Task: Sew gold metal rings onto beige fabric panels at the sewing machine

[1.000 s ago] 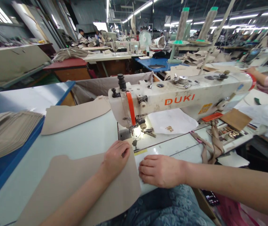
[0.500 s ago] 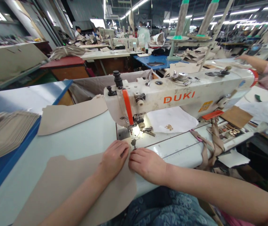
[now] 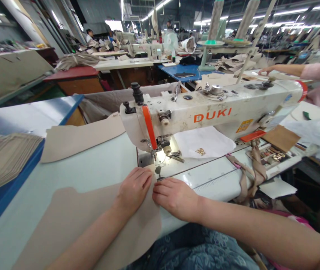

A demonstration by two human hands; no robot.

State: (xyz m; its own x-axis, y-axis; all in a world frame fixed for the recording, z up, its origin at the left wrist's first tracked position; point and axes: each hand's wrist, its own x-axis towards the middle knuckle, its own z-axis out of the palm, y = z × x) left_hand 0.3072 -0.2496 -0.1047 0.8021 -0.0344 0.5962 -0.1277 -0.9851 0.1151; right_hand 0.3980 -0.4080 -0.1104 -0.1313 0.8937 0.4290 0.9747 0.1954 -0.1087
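A beige fabric panel (image 3: 92,202) lies on the pale sewing table, its upper corner close to the needle area of a white sewing machine (image 3: 188,108) with an orange lever. My left hand (image 3: 133,189) is closed on the panel near that corner, fingers curled and pressed together. Right beside it, my right hand (image 3: 175,198) has its bent fingers closed at the panel's right edge; the fingertips are partly hidden. Both hands sit just in front of the lit needle plate (image 3: 160,159). A second beige panel (image 3: 81,138) rests at the back left of the table.
Stacked beige pieces (image 3: 8,159) lie on a blue surface at left. Behind the needle, white cloth (image 3: 205,142) carries small gold-coloured parts. Fabric strips (image 3: 255,168) hang beside a small-parts tray (image 3: 274,155) at right. A co-worker's arm (image 3: 286,70) reaches in behind the machine.
My hands and the panel keep nearly the same place by the needle plate. The view has shifted slightly. The co-worker's arm behind the machine reaches further left.
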